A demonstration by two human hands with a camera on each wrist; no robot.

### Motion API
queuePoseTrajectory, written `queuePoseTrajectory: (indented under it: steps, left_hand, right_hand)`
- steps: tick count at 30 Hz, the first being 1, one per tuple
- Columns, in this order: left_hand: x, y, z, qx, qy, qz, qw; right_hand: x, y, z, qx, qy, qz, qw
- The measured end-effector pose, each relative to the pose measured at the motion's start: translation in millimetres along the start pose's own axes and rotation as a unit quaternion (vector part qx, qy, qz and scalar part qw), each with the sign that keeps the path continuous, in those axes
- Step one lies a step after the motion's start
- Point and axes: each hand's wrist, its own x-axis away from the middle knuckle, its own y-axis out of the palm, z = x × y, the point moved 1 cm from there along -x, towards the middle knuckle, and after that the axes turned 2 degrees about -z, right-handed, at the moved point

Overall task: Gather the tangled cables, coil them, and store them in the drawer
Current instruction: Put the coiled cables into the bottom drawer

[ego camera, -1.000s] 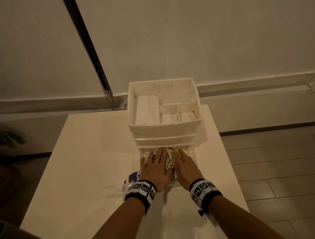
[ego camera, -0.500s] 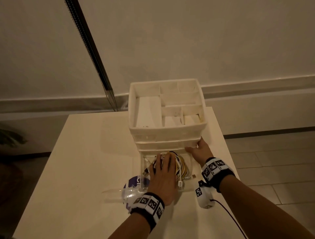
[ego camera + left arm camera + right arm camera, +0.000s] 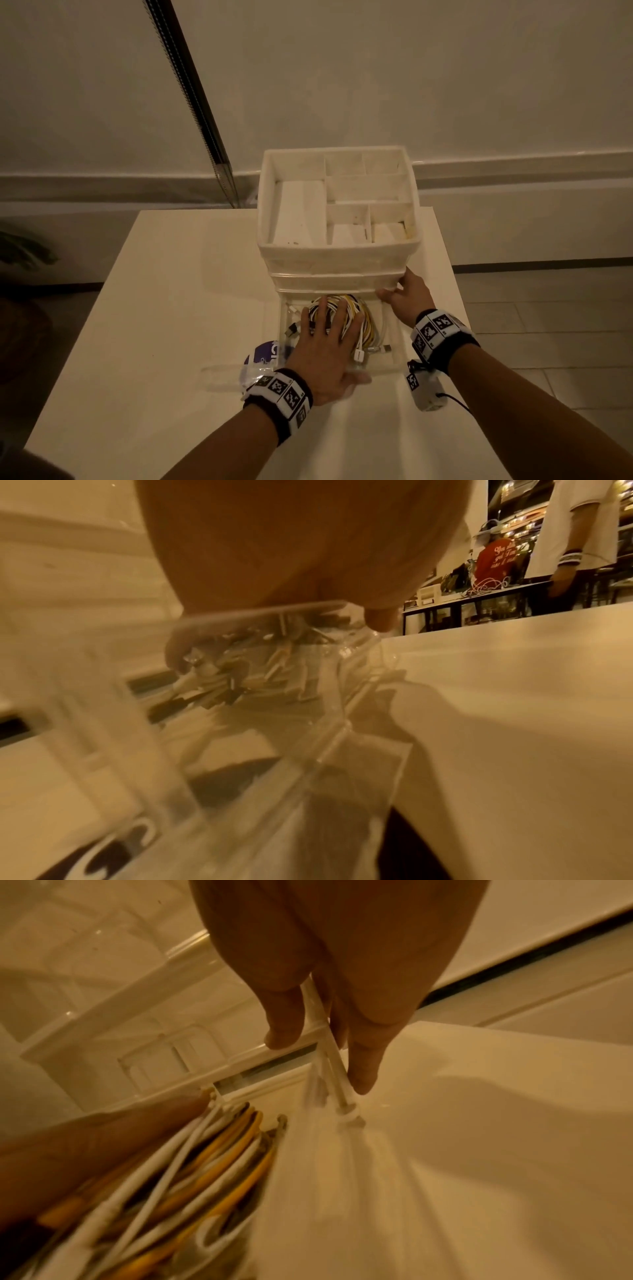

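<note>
Dim warm light falls on a plain wall point(image 3: 376, 68), tiled floor point(image 3: 548, 325) and white table point(image 3: 164, 308).

Hand: the left hand point(image 3: 274, 547) fills the top of the frame, palm over a clear plastic drawer point(image 3: 329, 750).
Contents: blurred white cables with plug ends point(image 3: 219, 680) lie under the fingers.
Surface: a pale cream tabletop point(image 3: 514, 696) stretches to the right.
Background: a person in a red printed shirt point(image 3: 495, 558) and another in a white shirt point(image 3: 578, 520) stand near a dark-framed counter point(image 3: 462, 610).
</note>
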Motion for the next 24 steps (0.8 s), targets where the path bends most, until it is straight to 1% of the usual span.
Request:
queuePoseTrajectory:
  steps: [4,6,12,15,19,21,22,23,24]
  left_hand:
    - [-6.2,1.9,-2.7,-0.011,0.005,0.007,1.000]
    - [-6.1,1.9,-7.4,-0.012,0.005,0.009,1.000]
    - [-17.1,-16.2,-5.7,0.031,-0.039,0.007,0.999]
    - [-13.4,-15.8,-1.3,0.032,-0.030,0.020,0.999]
    - [-6.3,-22.1,-13.6,0.051,0.000,0.005,0.999]
    - [5.2,-29.2,-24.0,0.071,0.007,0.053,0.996]
    - [15.0,-32.8,-30.6,0.086,-0.005,0.082,0.993]
    - [25.2,-34.2,-37.8,0.119,-0.030,0.103,0.987]
    - [34.2,-33.8,-45.9,0.173,-0.070,0.124,0.975]
  right_hand:
    - [-1.4,-7.2,-0.1,0.008,-0.002,-0.023,1.000]
    - [0.9,-9.3,-2.0,0.012,-0.010,-0.021,1.000]
    - [9.2,-17.2,-10.8,0.098,-0.044,-0.029,0.994]
    - [7.0,-17.2,-10.7,0.105,-0.044,-0.032,0.993]
    - [3.1,-15.9,-6.7,0.091,-0.033,-0.036,0.995]
    - [1.4,-18.6,-5.8,0.095,-0.030,-0.039,0.994]
    - [1.0,-19.5,-5.6,0.096,-0.027,-0.044,0.994]
    - [0.5,-20.0,-4.9,0.096,-0.026,-0.047,0.994]
    - [0.5,-20.7,-4.5,0.095,-0.023,-0.047,0.994]
